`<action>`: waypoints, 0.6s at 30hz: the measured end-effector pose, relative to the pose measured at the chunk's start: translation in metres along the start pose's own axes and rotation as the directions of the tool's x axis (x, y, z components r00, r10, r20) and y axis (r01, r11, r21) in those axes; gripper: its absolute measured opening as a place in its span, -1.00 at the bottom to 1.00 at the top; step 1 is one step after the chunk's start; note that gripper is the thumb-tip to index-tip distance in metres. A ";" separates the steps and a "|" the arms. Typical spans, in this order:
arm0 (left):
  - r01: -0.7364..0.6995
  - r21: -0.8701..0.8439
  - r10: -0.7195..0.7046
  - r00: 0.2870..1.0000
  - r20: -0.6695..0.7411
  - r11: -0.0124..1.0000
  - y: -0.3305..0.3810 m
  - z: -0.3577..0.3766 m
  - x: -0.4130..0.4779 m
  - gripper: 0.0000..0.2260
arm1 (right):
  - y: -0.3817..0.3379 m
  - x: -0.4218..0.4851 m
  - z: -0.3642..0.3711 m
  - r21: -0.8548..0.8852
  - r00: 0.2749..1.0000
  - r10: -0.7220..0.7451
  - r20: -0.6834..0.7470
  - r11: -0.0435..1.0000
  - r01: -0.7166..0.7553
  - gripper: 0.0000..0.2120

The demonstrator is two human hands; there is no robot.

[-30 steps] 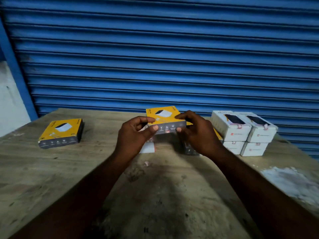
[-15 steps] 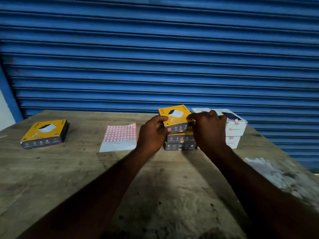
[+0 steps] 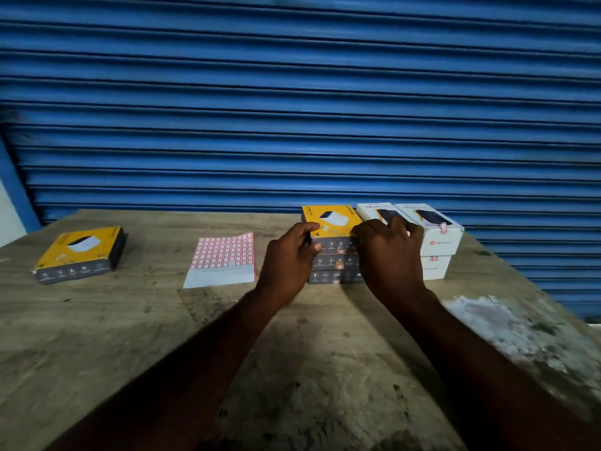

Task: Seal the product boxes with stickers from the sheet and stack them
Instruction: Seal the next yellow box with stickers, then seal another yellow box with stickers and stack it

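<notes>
Head view: the top yellow box (image 3: 331, 219) sits on a stack (image 3: 335, 271) of two more on the counter (image 3: 292, 353). The left hand (image 3: 286, 262) pinches its 9 o'clock corner. The right hand (image 3: 390, 255) curls its fingers (image 3: 403, 224) over the 3 o'clock edge. The sticker sheet (image 3: 224, 258) lies at the stack's 9 o'clock, and the white boxes (image 3: 437, 237) at its 3 o'clock.

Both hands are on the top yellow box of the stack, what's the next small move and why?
Probably let go of the top yellow box: held by the left hand and right hand, it sits about square on two others. A lone yellow box left of the sticker sheet waits unstacked.
</notes>
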State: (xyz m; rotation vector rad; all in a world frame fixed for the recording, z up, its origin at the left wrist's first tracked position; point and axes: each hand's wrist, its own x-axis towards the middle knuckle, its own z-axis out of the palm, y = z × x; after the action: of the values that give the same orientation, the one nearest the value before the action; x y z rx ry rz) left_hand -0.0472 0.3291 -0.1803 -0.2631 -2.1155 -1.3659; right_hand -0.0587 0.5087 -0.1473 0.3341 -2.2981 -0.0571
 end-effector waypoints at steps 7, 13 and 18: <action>0.022 -0.095 -0.015 0.997 0.073 0.995 -0.006 -0.012 -0.007 -0.58 | -0.008 -0.005 0.001 0.132 0.999 -0.026 -0.046 0.991 0.032 -0.70; -0.004 -0.011 0.004 1.000 -0.011 1.000 -0.016 -0.053 -0.012 -0.63 | -0.057 -0.007 -0.008 0.347 0.984 -0.157 -0.080 0.921 0.175 -0.73; 0.004 0.108 0.013 0.989 -0.150 0.994 -0.033 -0.116 -0.017 -0.67 | -0.134 -0.005 -0.011 0.469 0.955 -0.293 -0.056 0.837 0.284 -0.70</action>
State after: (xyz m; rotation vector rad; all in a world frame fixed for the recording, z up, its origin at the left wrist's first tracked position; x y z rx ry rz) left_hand -0.0051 0.2145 -0.1812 -0.1166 -2.0533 -1.2237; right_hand -0.0172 0.3817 -0.1630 0.9368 -2.2376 0.3596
